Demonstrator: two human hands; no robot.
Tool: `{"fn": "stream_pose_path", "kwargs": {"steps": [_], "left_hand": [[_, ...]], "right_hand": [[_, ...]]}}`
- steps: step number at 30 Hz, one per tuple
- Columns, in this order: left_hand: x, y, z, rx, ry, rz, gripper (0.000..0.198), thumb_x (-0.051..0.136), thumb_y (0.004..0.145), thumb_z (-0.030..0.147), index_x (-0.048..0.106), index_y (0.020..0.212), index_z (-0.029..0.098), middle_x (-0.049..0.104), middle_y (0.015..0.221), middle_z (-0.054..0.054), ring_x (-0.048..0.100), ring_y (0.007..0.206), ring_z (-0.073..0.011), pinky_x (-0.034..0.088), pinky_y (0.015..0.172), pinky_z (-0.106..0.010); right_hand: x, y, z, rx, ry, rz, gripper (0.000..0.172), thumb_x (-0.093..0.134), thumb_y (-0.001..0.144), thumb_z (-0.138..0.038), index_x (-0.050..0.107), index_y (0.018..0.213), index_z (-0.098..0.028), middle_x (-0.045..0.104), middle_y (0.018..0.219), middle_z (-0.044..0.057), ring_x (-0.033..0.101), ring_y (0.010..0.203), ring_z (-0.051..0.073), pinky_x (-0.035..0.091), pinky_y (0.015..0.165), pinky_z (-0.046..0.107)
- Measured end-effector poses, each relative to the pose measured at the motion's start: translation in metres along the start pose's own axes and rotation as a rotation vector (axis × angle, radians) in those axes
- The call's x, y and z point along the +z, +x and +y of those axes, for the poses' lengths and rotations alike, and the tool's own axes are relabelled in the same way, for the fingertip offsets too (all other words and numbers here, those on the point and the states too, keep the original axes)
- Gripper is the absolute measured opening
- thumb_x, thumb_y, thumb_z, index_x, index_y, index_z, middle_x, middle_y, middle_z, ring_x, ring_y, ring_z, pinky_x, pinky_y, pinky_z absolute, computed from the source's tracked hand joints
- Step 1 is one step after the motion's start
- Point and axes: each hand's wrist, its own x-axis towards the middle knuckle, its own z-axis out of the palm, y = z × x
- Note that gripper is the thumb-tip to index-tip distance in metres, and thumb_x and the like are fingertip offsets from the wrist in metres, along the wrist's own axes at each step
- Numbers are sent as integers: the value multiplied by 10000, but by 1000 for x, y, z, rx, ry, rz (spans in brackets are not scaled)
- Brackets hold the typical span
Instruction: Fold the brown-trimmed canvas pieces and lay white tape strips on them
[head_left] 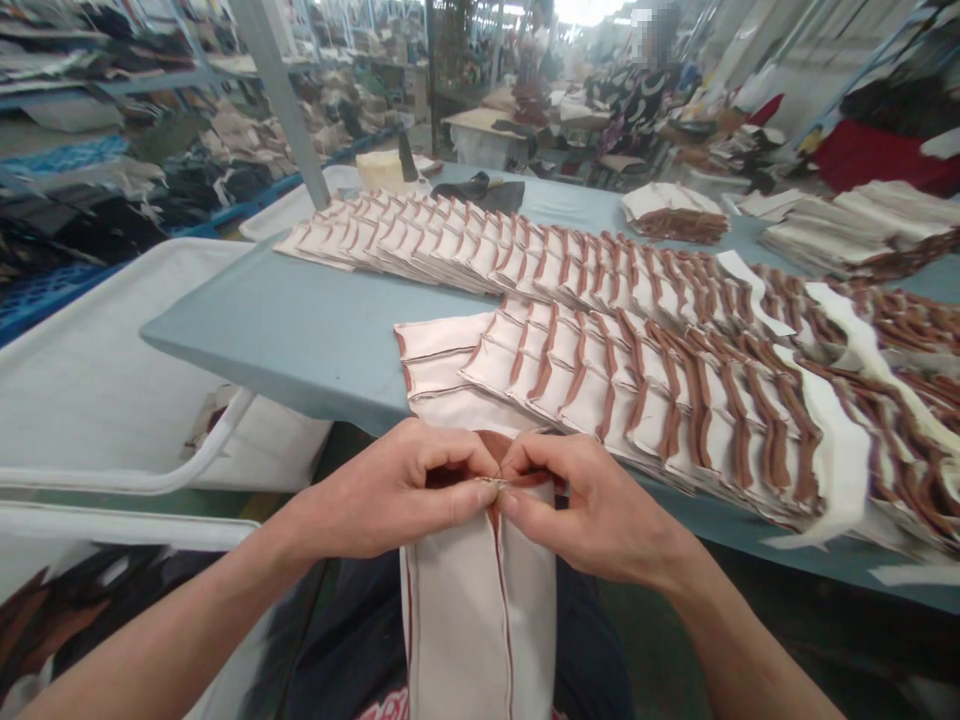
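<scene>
Both my hands pinch the top of a cream fabric piece [480, 610] with a brown zipper running down its middle. My left hand [397, 490] grips its upper left edge with closed fingers. My right hand [592, 510] pinches the upper right edge, thumb and fingers pressed together. A small metal zipper pull [492, 483] shows between the two thumbs. The piece hangs down over my lap, just below the front edge of the grey-blue table [300, 340].
Long overlapping rows of cream pieces with brown zippers [675, 370] cover the table's right and far side. More stacks [675, 212] lie at the back. White bins [90, 380] stand to the left. A person [645, 90] sits far behind.
</scene>
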Motion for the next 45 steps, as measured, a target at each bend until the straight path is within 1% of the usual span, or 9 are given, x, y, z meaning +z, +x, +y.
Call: {"fn": "stream_pose_path", "kwargs": {"steps": [8, 12, 17, 24, 30, 33, 37, 40, 45], "left_hand": [[-13, 15, 14, -44, 139, -214, 278, 517, 964, 203, 517, 688, 165, 411, 634, 65, 404, 589, -92, 294, 558, -239], [-20, 21, 22, -39, 96, -61, 325, 495, 1001, 279, 500, 693, 173, 410, 655, 56, 400, 622, -105, 309, 569, -236], [-19, 26, 37, -79, 44, 171, 367, 509, 1000, 383, 536, 704, 169, 438, 659, 47, 410, 614, -112, 313, 550, -238], [34, 8, 9, -81, 11, 465, 360, 504, 1012, 336, 542, 691, 178, 449, 628, 56, 403, 583, -103, 308, 536, -236], [81, -1, -19, -180, -60, 590, 326, 532, 1006, 325, 633, 745, 159, 531, 639, 36, 446, 573, -108, 343, 560, -242], [91, -1, -29, -263, -225, 617, 341, 566, 989, 375, 648, 742, 153, 540, 664, 21, 442, 594, -115, 341, 558, -236], [100, -4, -38, -406, -748, 543, 399, 697, 885, 514, 650, 762, 138, 542, 654, 19, 408, 585, -106, 345, 561, -217], [111, -8, -43, -522, -1023, 571, 419, 801, 784, 525, 646, 776, 135, 577, 685, 6, 441, 612, -110, 377, 583, -207], [126, -14, -51, -523, -961, 682, 420, 759, 839, 552, 671, 855, 141, 624, 810, -19, 518, 750, -146, 445, 701, -227]], "right_hand": [[-9, 3, -6, 32, -52, -33, 125, 595, 808, -204, 521, 708, -205, 491, 651, -53, 447, 619, 106, 322, 590, 244], [-20, 14, -17, 54, -97, 52, 109, 584, 847, -255, 570, 749, -209, 580, 696, -27, 529, 672, 139, 342, 603, 266], [-36, 22, -39, 1, -117, 285, 170, 613, 841, -301, 657, 982, -218, 732, 1010, 41, 648, 940, 213, 446, 795, 322], [-8, -4, -23, 167, -165, 264, 209, 536, 910, -405, 638, 855, -231, 673, 736, -4, 604, 654, 173, 377, 610, 292], [38, -27, 13, 197, -319, 427, 218, 513, 965, -359, 611, 818, -232, 696, 756, 22, 642, 695, 195, 376, 646, 300], [53, -34, 24, 186, -253, 425, 189, 475, 981, -314, 595, 862, -227, 696, 787, 26, 643, 705, 192, 394, 653, 297], [63, -42, 36, 168, -42, 380, 167, 430, 971, -240, 586, 911, -221, 685, 813, 18, 646, 734, 183, 431, 667, 283], [70, -46, 43, 167, 58, 334, 143, 446, 947, -211, 584, 909, -222, 677, 823, 11, 645, 747, 176, 442, 668, 276], [90, -47, 55, 212, 139, 357, 133, 486, 955, -253, 614, 946, -217, 691, 850, 18, 649, 753, 177, 468, 678, 279]]}}
